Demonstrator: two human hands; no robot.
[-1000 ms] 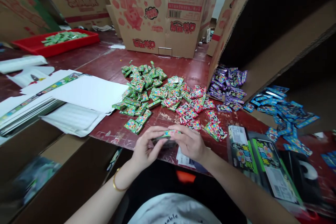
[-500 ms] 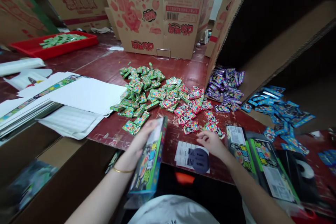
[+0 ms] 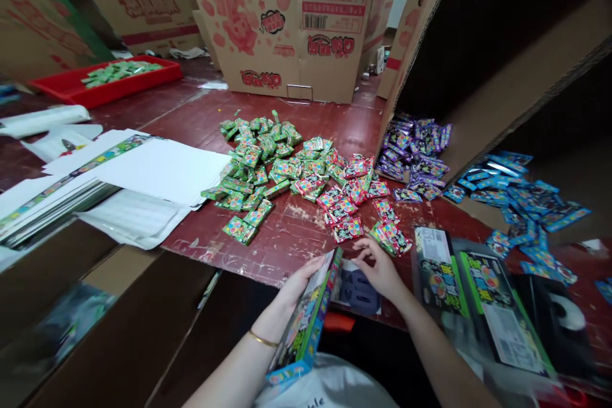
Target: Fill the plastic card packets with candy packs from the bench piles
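My left hand [image 3: 301, 280] grips a printed carton [image 3: 306, 325] by its top end; the box tilts down toward my lap. My right hand [image 3: 380, 268] curls its fingers at the table's front edge, touching a dark card on a paper slip [image 3: 351, 287], just below the red packets [image 3: 351, 194]. Whether it grips the card is unclear. Green packets [image 3: 261, 162] lie heaped in the middle of the red table [image 3: 268, 245]. Purple packets [image 3: 414, 156] and blue packets [image 3: 521, 207] lie further right.
Filled cartons [image 3: 471, 296] lie in a row at the front right. Flat white sheets [image 3: 143, 178] are stacked on the left. A red tray [image 3: 102, 80] of green packets sits far left. Big cardboard boxes [image 3: 287, 19] stand behind, and an open box flap [image 3: 502, 76] leans at right.
The left hand has carried the carton rightward and nearer the table edge. The right hand has drawn back from the red packets onto the dark card.
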